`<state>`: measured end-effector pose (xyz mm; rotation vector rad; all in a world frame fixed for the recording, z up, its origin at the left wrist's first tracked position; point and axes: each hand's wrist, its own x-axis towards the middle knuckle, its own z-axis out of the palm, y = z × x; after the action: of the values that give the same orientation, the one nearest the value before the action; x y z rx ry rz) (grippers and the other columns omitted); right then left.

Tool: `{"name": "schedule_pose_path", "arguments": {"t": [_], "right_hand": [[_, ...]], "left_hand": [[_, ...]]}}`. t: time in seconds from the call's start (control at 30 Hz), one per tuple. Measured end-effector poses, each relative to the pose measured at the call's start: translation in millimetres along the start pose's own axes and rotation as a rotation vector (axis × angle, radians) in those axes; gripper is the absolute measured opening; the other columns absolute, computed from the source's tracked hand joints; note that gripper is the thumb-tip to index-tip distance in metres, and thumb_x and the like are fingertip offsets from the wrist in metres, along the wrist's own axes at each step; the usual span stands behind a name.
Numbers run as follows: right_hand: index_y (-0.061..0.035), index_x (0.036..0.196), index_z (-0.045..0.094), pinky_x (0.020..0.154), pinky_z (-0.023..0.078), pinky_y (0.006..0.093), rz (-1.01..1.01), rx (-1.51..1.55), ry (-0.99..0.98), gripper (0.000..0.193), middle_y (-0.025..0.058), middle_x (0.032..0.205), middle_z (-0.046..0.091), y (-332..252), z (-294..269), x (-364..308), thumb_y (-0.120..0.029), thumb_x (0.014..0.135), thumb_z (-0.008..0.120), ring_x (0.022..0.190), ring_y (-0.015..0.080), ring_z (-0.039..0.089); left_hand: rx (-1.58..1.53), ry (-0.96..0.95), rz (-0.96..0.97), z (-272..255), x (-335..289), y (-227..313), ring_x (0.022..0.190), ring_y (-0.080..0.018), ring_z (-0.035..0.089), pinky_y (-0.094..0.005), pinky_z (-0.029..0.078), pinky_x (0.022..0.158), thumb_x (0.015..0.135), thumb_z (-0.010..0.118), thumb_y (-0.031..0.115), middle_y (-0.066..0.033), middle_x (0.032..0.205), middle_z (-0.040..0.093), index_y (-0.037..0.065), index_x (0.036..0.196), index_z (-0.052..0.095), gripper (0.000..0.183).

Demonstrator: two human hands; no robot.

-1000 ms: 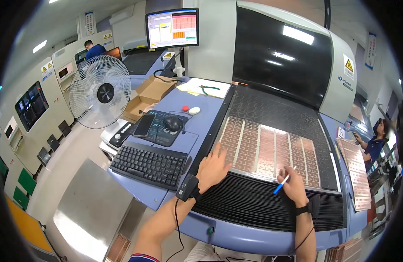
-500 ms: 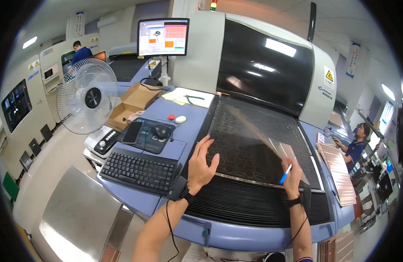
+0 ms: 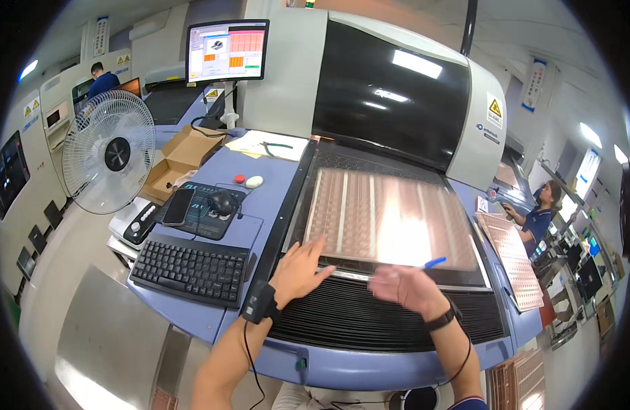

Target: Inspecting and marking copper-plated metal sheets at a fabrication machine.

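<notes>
So the bench is pretty crowded on the left: a black keyboard [image 3: 188, 268], then a phone [image 3: 179, 207] and a black mouse [image 3: 224, 203] on a dark mat [image 3: 207, 227], with a round fan [image 3: 118, 154] and an open cardboard box [image 3: 168, 167] past those. Further back there's pliers [image 3: 279, 144] lying on some paper [image 3: 246, 145], below a lit monitor [image 3: 227, 51]. On the right, a second patterned panel [image 3: 511, 258] lies beside the machine, and a co-worker [image 3: 539, 220] is behind it.

The copper-coloured panel [image 3: 390, 212] is over the black machine bed [image 3: 342, 158], in front of the big dark window [image 3: 390, 96]. It's blurry, so can't tell if it's fully flat. Black ribbed cover [image 3: 369, 318] sits on the near side, under both hands in view.

Left hand [image 3: 298, 273] is at the panel's near left corner, fingers loosely spread, thumb well out, palm down. Fingertips overlap the edge, but can't tell if they touch. Right hand [image 3: 407, 287] is at the near edge, smeared by motion, fingers pointing left, with a blue-tipped pen [image 3: 434, 262] tucked in it; exact grip's too blurry, sorry.
</notes>
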<state>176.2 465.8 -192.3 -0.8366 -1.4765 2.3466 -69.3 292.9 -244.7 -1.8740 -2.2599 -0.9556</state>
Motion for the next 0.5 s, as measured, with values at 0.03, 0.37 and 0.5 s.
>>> {"name": "schedule_pose_path", "arguments": {"t": [0.03,0.37,0.5], "right_hand": [[0.0060,0.133,0.054,0.093,0.058,0.0437,0.093,-0.068,-0.003,0.044,0.0267,0.116,0.069,4,10,-12,-0.029,0.109,0.040,0.107,0.0358,0.070],[0.0024,0.130,0.056,0.108,0.036,0.0570,-0.555,-1.414,0.298,0.044,0.0258,0.121,0.058,29,-37,4,-0.029,0.099,0.060,0.109,0.0443,0.058],[0.0007,0.127,0.057,0.099,0.041,0.0523,-0.605,-1.532,0.226,0.045,0.0235,0.117,0.061,26,-24,-7,-0.033,0.097,0.064,0.112,0.0422,0.054]], "left_hand": [[-0.007,-0.122,-0.115,-5,-2,-4,0.135,-0.0407,0.048,-0.0534,0.032,0.116,0.098,0.060,0.041,-0.0273,0.144,0.051,-0.005,0.146,0.039,0.070],[0.136,-0.205,-0.179,-24,-4,12,0.117,-0.0402,0.062,-0.0562,0.038,0.111,0.098,0.061,0.037,-0.0251,0.123,0.065,-0.002,0.131,0.054,0.052],[0.171,-0.205,-0.201,-31,-8,23,0.111,-0.0395,0.065,-0.0552,0.041,0.109,0.096,0.063,0.037,-0.0240,0.116,0.068,-0.001,0.126,0.058,0.048]]}}
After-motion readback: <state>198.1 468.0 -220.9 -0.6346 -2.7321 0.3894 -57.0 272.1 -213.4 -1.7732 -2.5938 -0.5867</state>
